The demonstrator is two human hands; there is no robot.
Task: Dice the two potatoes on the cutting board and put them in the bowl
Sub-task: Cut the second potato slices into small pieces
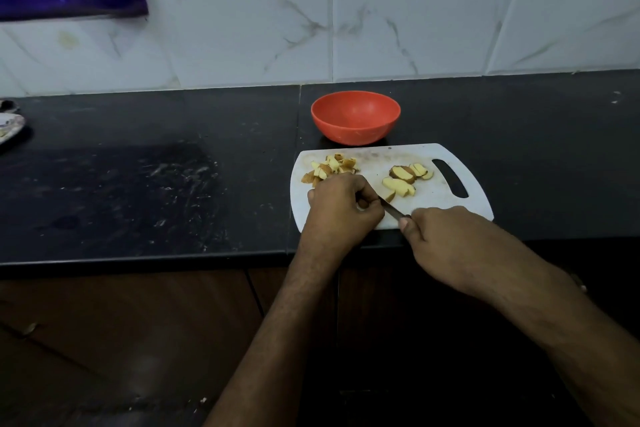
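Right hand (446, 239) grips the knife (393, 210) handle, blade angled up-left toward the left hand (341, 208). Left hand is curled, knuckles up, on the white cutting board (440, 199); whether it holds a potato piece under the fingers can't be told. Diced potato pile (330, 168) sits at the board's far-left, just past the left hand. Sliced potato pieces (403, 180) lie mid-board, uncut. Red bowl (355, 118) stands on the black counter (138, 184) just behind the board.

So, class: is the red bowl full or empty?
Empty: the red bowl shows only bare inside; all potato pieces lie on the cutting board.
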